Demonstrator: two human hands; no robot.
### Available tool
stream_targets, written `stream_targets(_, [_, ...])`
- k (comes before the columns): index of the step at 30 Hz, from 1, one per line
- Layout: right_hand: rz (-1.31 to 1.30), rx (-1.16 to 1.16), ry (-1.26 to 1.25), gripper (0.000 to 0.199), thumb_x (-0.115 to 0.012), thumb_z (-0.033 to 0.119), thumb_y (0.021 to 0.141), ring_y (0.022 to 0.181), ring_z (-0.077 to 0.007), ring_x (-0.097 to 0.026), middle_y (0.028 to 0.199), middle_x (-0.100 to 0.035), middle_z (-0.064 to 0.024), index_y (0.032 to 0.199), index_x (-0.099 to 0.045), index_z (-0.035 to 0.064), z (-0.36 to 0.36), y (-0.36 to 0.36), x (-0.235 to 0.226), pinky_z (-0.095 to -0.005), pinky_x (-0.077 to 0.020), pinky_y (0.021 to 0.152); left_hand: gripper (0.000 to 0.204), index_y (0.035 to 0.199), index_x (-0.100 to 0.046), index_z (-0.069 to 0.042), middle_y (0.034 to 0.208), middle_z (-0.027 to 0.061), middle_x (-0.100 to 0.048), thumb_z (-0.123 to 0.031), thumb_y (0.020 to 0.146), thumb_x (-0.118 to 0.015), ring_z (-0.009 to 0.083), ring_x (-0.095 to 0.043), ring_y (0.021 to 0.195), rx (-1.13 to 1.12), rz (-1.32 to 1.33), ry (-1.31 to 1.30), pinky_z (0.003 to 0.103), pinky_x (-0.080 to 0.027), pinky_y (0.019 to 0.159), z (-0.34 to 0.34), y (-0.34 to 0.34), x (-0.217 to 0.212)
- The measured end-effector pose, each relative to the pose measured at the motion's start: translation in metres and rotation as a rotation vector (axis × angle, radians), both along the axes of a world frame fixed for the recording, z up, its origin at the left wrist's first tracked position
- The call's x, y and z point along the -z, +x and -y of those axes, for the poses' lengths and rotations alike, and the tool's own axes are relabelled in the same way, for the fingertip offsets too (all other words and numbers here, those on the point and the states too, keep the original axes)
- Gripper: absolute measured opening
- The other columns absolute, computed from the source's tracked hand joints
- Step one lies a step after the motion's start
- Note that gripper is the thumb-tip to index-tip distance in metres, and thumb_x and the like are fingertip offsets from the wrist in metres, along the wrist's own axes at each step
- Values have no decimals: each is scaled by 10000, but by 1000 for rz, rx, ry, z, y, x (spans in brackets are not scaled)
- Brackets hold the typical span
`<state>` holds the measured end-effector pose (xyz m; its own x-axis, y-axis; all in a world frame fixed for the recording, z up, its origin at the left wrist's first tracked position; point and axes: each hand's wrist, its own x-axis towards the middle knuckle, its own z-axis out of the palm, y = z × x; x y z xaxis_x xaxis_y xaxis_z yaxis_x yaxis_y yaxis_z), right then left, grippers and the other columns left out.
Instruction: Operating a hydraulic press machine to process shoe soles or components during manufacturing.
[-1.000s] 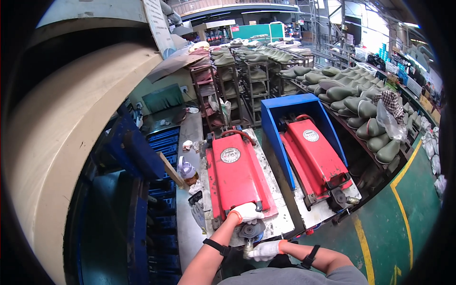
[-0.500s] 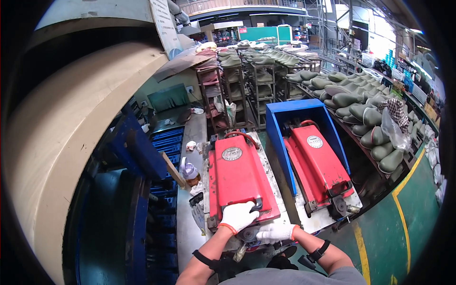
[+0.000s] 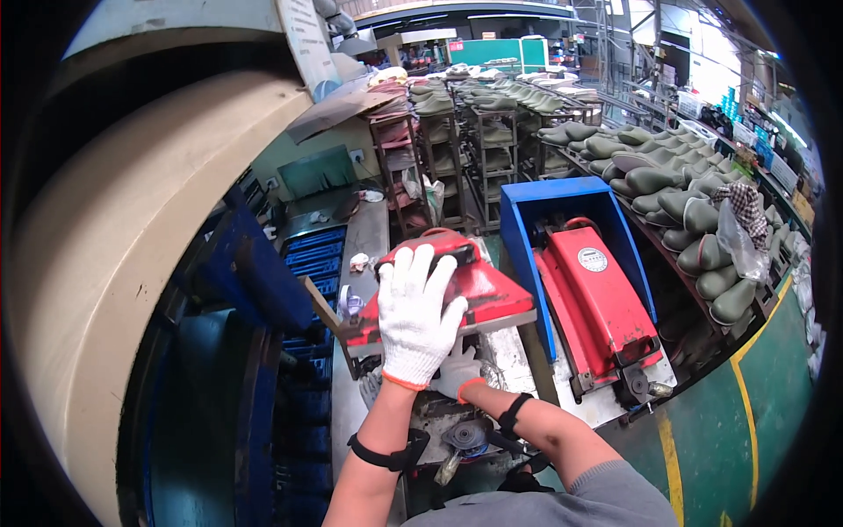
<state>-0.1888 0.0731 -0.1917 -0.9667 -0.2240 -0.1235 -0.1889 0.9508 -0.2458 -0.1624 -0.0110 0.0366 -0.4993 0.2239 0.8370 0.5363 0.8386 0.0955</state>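
The red hinged lid (image 3: 492, 294) of the left machine is tilted up, its near edge raised. My left hand (image 3: 413, 321), in a white knit glove with an orange cuff, lies against the lid with its fingers spread, beside the black handle (image 3: 462, 255). Below the raised edge, my right hand (image 3: 455, 373), gloved alike, reaches in over the machine's base. Its visible fingers look stretched out; the left hand and lid hide part of it. Silvery crinkled material (image 3: 499, 376) shows beside it. At the base's front sits a round dark metal fitting (image 3: 465, 434).
A second red-lidded machine (image 3: 593, 294), lid down, stands to the right inside a blue housing (image 3: 518, 263). Green shoe-shaped pieces (image 3: 694, 211) fill a rack farther right. A metal bench (image 3: 347, 395) and blue machinery (image 3: 255, 272) lie left, and a beige curved panel (image 3: 114, 237) arches nearby.
The left machine's lid has swung up from its lowered position. My left hand has risen with it and its fingers have spread. My right hand has moved left and forward beneath the lid.
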Motion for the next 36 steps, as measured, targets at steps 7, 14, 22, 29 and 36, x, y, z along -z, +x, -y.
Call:
stream_targets(7, [-220, -32, -279, 972, -727, 463, 803, 1211, -498, -582, 1621, -274, -321, 1597, -316, 83, -32, -13, 6, -521, -536, 997, 472, 1233, -688, -41, 1267, 170, -681, -95, 776, -796, 398, -627, 1190, 282, 96, 230, 517, -426, 1099, 39, 72, 78])
stream_targets(14, [783, 311, -1652, 557, -571, 401, 998, 914, -178, -703, 1031, -716, -87, 1464, -462, 116, -73, 31, -55, -343, -555, 624, 666, 1578, -361, 8, 1449, 199, -564, -278, 1031, -612, 282, -605, 1282, 266, 1019, 1580, 406, -433, 1137, 93, 161, 200])
stream_targets(22, [788, -450, -1254, 802, -638, 274, 989, 1533, -269, -346, 1665, -360, -172, 1654, -254, 40, 5, 121, -65, -369, -261, 1250, 624, 1471, -538, -92, 1383, 87, -642, -482, 987, -582, 256, -622, 1256, 714, 772, 2349, 433, -493, 1108, 92, 198, 212])
stream_targets(29, [-177, -555, -526, 444, -664, 232, 945, 1351, -420, -509, 1352, -615, -178, 1351, -614, 61, -30, 120, -50, -491, -392, 1161, 417, 1253, -645, -152, 1213, 76, -702, -341, 881, -652, 305, -680, 1129, -87, 607, 2441, 537, -540, 1015, 197, 241, 265])
stream_targets(36, [-195, -290, -400, 307, -644, 159, 922, 1157, -377, -599, 1145, -679, -139, 1218, -688, 91, -59, 129, 9, -497, -451, 1034, 253, 1011, -660, -119, 1021, 64, -673, -243, 813, -757, 251, -693, 947, -663, 634, 2260, 448, -586, 836, 345, 284, 379])
